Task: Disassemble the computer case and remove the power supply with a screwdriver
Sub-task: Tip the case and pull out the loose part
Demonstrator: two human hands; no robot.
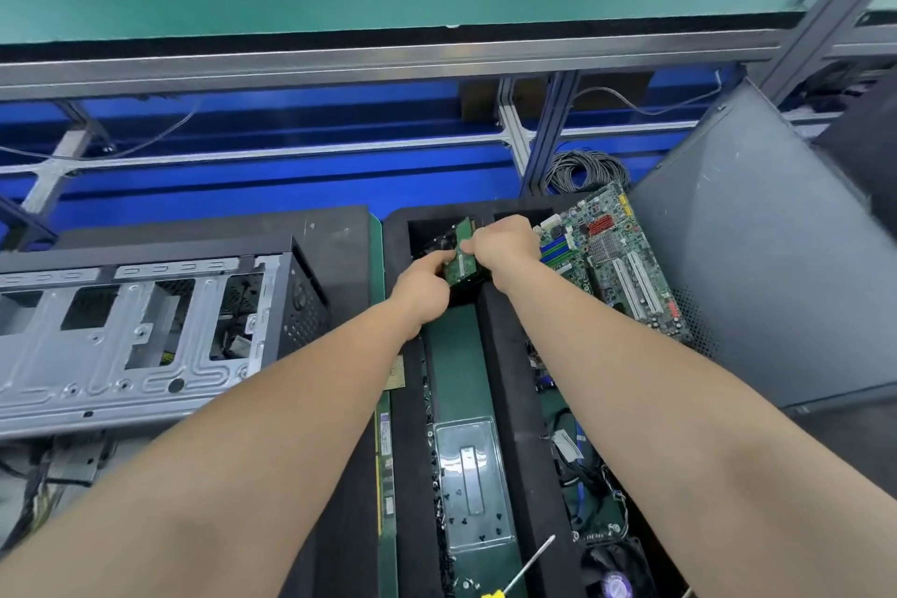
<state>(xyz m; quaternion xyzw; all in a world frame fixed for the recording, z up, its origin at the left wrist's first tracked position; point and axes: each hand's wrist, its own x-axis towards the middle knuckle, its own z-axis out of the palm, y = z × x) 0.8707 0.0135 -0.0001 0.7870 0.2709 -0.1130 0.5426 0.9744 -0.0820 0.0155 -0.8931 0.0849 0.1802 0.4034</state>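
At the far end of the black foam tray (500,354) on the desk, the head view shows me both hands on one part: a drive (458,257) with a green circuit board on its face, standing tilted on edge in the tray's back compartment. My left hand (420,287) has its fingers curled against the drive's lower near edge, and my right hand (505,248) pinches its upper edge from the other side, so neither hand is free. I judge the step to be settling this pulled part into its slot. To do it well I would lower it evenly, with the board side away from the foam wall, and let go only once it sits flat. The computer case (145,330) lies on its side to the left, well apart from the hands, with its metal frame exposed. I cannot make out the power supply with any certainty; it may be in the shadowed end of the case. The screwdriver (529,566) lies loose at the near end of the tray, just beside a clear dish of screws (473,486), and I would need it next. A motherboard (611,257) leans just right of my right hand, against a grey side panel (757,267), so my wrist should stay off it.
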